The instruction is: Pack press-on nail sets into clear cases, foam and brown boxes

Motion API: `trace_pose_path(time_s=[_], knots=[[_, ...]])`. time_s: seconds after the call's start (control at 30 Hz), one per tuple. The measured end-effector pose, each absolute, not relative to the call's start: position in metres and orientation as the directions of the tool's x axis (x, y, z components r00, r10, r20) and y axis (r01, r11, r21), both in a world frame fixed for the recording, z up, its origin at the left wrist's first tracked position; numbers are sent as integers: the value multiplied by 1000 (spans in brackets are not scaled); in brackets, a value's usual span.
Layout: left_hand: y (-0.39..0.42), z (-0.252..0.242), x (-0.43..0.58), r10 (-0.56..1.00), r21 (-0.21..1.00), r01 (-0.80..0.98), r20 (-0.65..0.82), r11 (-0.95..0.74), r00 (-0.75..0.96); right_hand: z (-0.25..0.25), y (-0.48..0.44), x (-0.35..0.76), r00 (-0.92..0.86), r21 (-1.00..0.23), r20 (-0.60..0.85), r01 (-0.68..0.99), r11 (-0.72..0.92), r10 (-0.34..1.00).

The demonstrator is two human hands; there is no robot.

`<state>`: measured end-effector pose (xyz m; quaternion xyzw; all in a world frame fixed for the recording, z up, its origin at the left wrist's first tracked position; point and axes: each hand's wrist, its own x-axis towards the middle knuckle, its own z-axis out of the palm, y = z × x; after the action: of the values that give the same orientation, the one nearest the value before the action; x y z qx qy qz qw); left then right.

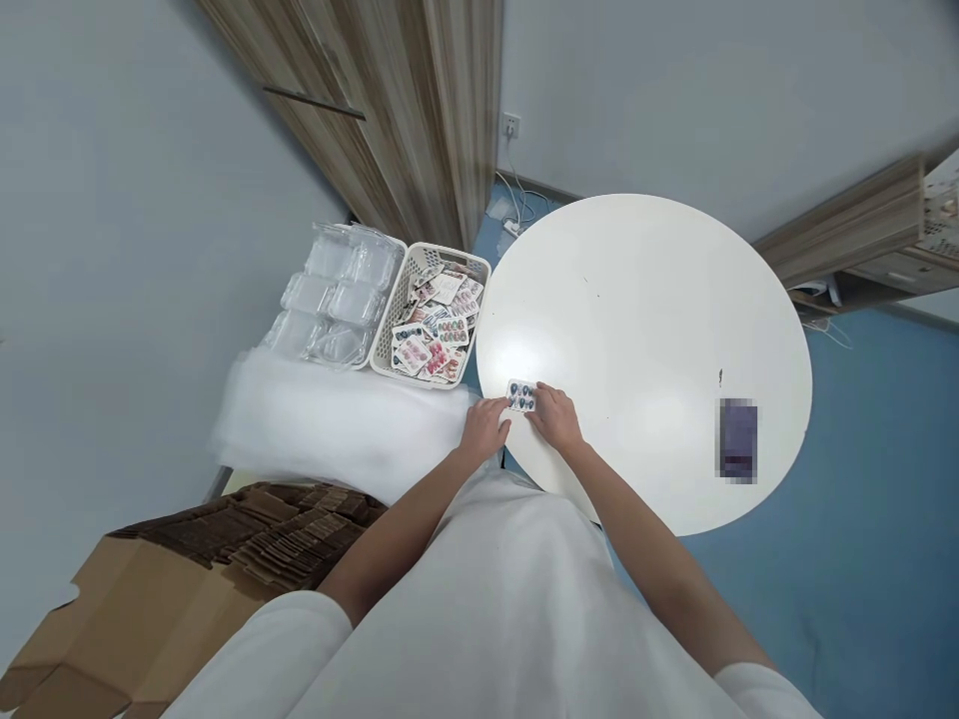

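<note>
A small card of press-on nails (520, 395) lies at the near left edge of the round white table (651, 330). My left hand (483, 427) grips its left end with curled fingers. My right hand (555, 414) pinches its right end. Both hands sit close together over the table rim, just in front of my white shirt.
A white mesh basket (390, 340) full of several nail cards stands left of the table, beside a stack of clear plastic cases (334, 300). White foam sheeting (337, 424) lies below them. A cardboard box (157, 599) of brown pieces sits near left. A blurred dark rectangle (738, 439) rests on the table's right.
</note>
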<state>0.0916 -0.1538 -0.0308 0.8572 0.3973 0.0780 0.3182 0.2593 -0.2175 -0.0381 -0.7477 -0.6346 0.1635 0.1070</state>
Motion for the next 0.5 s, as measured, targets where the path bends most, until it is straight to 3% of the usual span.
trace_pose_path(time_s=[0.23,0.5], knots=[[-152,-24,81,655,433,635,-125,-640,745,-41,-225,260,107,-378,-68,917,-125,992],[-151,-16,76,603,389,600,-130,-699,787,-35,-252,260,38,-433,-42,900,-52,998]])
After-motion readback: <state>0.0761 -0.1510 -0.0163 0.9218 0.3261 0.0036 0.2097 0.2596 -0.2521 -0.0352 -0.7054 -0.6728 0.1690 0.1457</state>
